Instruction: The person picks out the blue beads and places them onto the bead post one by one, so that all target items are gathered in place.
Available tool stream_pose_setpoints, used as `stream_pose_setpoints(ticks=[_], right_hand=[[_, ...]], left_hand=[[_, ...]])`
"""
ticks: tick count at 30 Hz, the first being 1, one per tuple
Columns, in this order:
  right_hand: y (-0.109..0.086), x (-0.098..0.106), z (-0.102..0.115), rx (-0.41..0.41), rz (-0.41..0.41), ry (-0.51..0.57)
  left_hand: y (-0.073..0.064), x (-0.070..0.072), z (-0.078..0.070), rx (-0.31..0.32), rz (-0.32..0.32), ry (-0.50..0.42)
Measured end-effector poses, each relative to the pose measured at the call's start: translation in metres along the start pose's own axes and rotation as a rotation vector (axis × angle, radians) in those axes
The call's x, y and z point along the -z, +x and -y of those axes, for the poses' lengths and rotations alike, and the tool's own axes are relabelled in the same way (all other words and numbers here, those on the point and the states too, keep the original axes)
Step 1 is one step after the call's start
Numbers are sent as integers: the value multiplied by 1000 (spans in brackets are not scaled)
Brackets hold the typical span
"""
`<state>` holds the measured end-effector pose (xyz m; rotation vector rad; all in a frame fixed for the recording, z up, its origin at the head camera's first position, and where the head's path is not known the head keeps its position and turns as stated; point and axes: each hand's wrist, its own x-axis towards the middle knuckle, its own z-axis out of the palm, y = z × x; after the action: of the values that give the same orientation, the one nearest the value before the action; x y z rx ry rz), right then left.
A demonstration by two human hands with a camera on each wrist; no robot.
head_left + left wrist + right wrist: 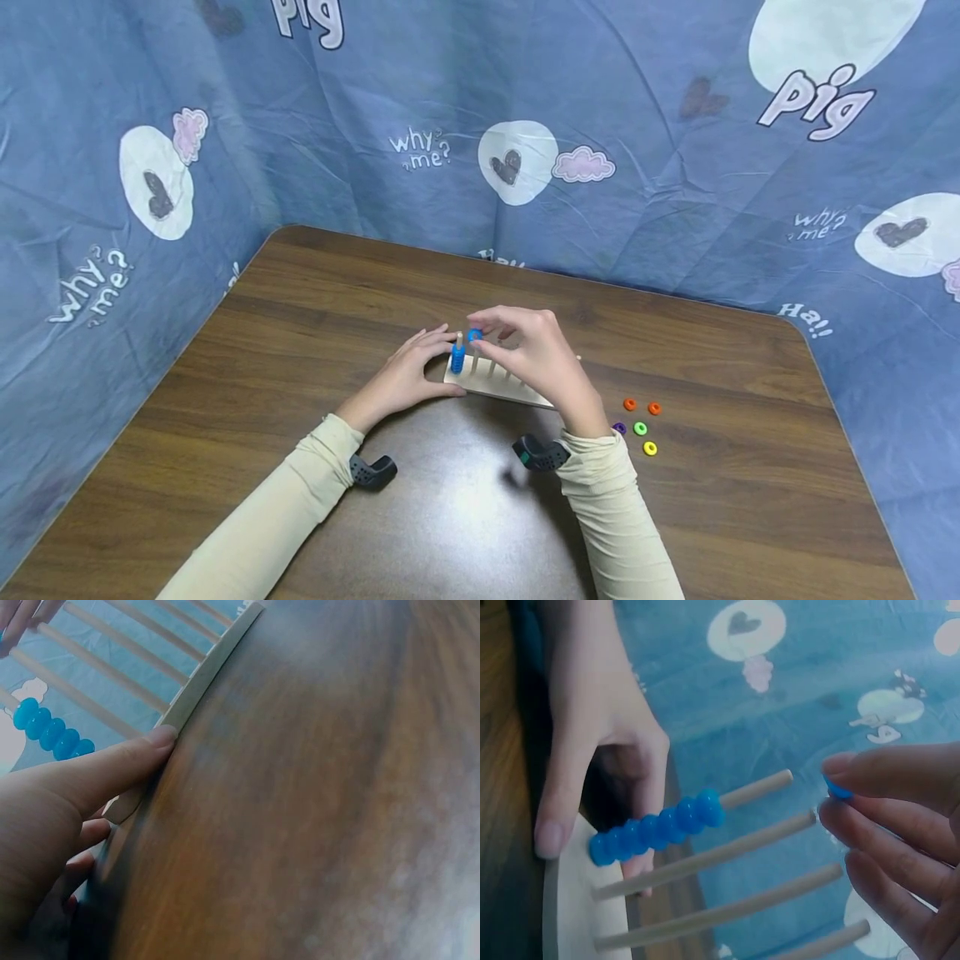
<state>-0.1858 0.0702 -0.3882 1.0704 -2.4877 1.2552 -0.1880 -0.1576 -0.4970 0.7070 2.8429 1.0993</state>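
A pale wooden peg board (501,383) with a row of upright pegs stands before me on the table. My left hand (405,373) holds its left end, thumb (150,744) against the front edge and the other fingers round behind. Several blue rings (657,829) are stacked on the leftmost peg, whose tip stays bare. Between thumb and fingertips my right hand (536,350) pinches another blue ring (840,789). In the right wrist view, this ring is close to the tip of the second peg (712,853), which carries no ring.
Right of the board lie loose rings: two orange rings (630,404), a green ring (640,428), a yellow ring (650,448) and a purple ring (619,427) partly behind the right forearm. The brown wooden table (337,283) ends at a blue patterned cloth (420,200).
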Motion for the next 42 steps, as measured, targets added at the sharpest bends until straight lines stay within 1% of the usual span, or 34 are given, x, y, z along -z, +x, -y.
stream_pose_setpoints(ticks=[7,15,18,24,29,35,42], right_hand=[[10,-7,2,-19,28,-14],[16,-11,3,-19,55,-8],[17,-12,3,-26,60,-19],[17,-12,3,-67,101,-26],[16,-12,2,-86,103,-37],[16,-12,1,-87,109,-47],[16,-11,1,-77,105,-48]], left_hand=[[2,0,0,-25,2,-7],[2,0,-1,-13,4,0],[2,0,-1,-11,3,0],[2,0,0,-8,7,-1],[2,-1,0,-17,1,-2],[1,1,-1,-25,-1,-7],[0,1,1,0,17,-24]])
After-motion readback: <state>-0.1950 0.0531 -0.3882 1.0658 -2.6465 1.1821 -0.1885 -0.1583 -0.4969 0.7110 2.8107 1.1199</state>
